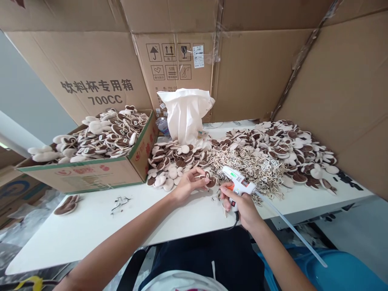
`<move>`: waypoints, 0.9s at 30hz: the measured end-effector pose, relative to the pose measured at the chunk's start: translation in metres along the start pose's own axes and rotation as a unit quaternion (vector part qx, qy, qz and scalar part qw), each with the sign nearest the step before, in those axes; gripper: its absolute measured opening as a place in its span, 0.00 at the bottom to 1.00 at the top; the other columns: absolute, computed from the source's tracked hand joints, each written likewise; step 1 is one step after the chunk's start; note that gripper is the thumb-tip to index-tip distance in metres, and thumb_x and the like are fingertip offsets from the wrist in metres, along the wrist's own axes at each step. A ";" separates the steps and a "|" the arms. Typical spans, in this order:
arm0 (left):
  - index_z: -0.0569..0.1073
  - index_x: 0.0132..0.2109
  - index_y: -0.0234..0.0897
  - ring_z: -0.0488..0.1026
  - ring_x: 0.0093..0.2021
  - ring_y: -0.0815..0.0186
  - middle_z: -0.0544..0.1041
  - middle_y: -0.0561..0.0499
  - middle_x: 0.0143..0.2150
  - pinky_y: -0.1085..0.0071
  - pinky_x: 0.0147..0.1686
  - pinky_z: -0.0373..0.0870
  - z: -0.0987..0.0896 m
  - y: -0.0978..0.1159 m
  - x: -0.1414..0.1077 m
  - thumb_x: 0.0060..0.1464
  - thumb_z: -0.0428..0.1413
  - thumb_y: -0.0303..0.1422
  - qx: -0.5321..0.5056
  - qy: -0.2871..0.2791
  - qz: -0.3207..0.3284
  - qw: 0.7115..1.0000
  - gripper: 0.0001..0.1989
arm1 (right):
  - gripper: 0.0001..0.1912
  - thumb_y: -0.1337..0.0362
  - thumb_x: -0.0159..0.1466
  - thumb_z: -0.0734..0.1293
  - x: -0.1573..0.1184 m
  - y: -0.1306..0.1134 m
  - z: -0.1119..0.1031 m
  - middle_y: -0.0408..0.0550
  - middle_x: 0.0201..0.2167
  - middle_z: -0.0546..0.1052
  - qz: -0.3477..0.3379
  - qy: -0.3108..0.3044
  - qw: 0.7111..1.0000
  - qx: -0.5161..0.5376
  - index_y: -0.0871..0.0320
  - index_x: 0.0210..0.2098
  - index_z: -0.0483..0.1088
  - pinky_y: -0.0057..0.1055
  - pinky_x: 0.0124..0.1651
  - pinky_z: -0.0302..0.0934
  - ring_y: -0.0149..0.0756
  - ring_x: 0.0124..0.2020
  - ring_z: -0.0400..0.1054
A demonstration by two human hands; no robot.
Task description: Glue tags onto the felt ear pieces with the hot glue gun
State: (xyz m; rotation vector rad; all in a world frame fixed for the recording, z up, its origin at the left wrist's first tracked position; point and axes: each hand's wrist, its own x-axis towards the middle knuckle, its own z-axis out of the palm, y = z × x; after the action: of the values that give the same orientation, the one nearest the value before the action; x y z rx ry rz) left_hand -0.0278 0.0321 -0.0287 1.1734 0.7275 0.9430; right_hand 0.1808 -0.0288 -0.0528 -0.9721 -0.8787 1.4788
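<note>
My right hand [239, 204] grips a white hot glue gun [238, 181] with an orange trigger; its nozzle points left and a clear glue stick [291, 230] trails out behind. My left hand [189, 184] pinches a small brown and cream ear-shaped plush piece [209, 180] with a beige cord loop, just left of the nozzle. Both hands hover over the white table [100, 220] near its front edge. Directly behind them lies a tangle of beige cords with tags [254, 163].
A heap of plush pieces [174, 159] lies behind my left hand, a bigger heap [297, 151] at the right. A cardboard box [91, 171] full of them stands left. A white bag [184, 113] stands at the back. Cardboard walls surround the table. A blue chair [342, 266] is lower right.
</note>
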 end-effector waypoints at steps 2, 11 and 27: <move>0.67 0.38 0.35 0.78 0.34 0.67 0.77 0.51 0.35 0.70 0.35 0.75 0.001 0.000 -0.001 0.51 0.72 0.39 0.005 -0.012 0.002 1.000 0.22 | 0.17 0.53 0.58 0.80 -0.001 -0.001 0.001 0.42 0.26 0.75 0.007 0.003 1.000 -0.004 0.57 0.36 0.76 0.26 0.21 0.59 0.27 0.18 0.62; 0.66 0.34 0.35 0.79 0.34 0.66 0.80 0.48 0.35 0.71 0.36 0.74 0.006 -0.004 -0.003 0.47 0.75 0.36 0.013 -0.039 0.018 0.999 0.24 | 0.19 0.53 0.56 0.81 -0.001 -0.002 0.003 0.42 0.25 0.75 0.002 0.016 1.000 -0.020 0.57 0.37 0.77 0.27 0.21 0.60 0.27 0.18 0.62; 0.65 0.34 0.35 0.81 0.36 0.64 0.80 0.48 0.36 0.69 0.37 0.77 0.012 -0.001 -0.006 0.48 0.74 0.36 0.015 -0.077 0.026 0.997 0.23 | 0.20 0.49 0.56 0.80 -0.003 0.002 0.008 0.42 0.25 0.76 -0.022 0.048 0.994 -0.093 0.57 0.36 0.76 0.26 0.18 0.61 0.27 0.17 0.63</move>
State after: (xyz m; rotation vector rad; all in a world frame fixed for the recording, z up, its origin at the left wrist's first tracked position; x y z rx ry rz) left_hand -0.0201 0.0216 -0.0272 1.2817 0.5915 0.8774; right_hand 0.1729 -0.0322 -0.0511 -1.1443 -0.9742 1.3188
